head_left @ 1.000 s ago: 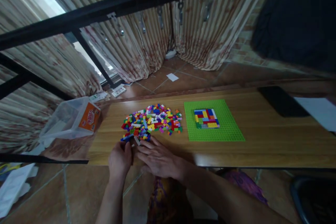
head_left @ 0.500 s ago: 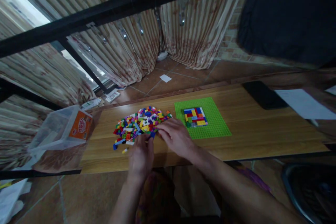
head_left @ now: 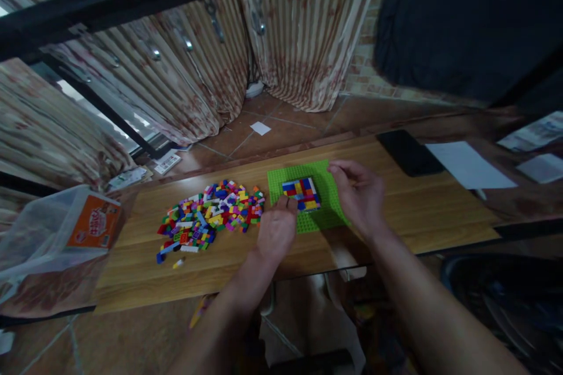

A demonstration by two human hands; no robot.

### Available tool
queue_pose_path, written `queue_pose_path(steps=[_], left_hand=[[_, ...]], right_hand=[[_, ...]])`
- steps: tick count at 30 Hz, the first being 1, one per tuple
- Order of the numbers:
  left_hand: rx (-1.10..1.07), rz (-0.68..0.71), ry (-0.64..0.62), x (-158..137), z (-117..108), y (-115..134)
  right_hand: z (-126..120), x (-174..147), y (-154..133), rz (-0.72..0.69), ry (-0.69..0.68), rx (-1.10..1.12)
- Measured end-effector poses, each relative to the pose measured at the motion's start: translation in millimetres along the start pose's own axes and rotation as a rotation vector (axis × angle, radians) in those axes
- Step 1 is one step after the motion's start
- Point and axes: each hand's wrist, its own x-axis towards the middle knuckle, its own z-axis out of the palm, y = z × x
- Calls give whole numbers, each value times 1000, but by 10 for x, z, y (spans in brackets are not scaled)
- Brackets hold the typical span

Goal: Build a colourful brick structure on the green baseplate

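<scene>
On the green baseplate (head_left: 325, 222) sits a flat block of multicoloured building bricks (head_left: 308, 187), mostly red, blue, yellow and white. My left hand (head_left: 278, 228) is at its near left corner, fingers curled and closed on a blue brick (head_left: 301, 206); the hand covers part of that corner. Over the baseplate's right edge, my right hand (head_left: 363, 196) is raised with thumb and index finger pinched together. Whether anything small is between them cannot be made out. A heap of loose bricks (head_left: 215, 208) lies to the left of the baseplate.
The wooden table (head_left: 141, 269) carries everything. A clear plastic box (head_left: 48, 228) with an orange label stands off its left end. Toward the right lie a black flat object (head_left: 411, 152) and a white sheet of paper (head_left: 470, 164). Striped curtains (head_left: 299, 41) hang beyond the table.
Both hands have moved right, away from the brick heap. The left brought a blue brick to the built block's corner; the right passed over to the baseplate's far side. The view shifted right.
</scene>
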Motion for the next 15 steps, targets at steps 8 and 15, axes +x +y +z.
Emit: queue_pose_path(steps=[8, 15], left_hand=[[63, 11, -19, 9, -17, -17], [110, 98, -59, 68, -125, -17]], right_hand=[[5, -53, -100, 1, -158, -88], [35, -85, -123, -39, -207, -136]])
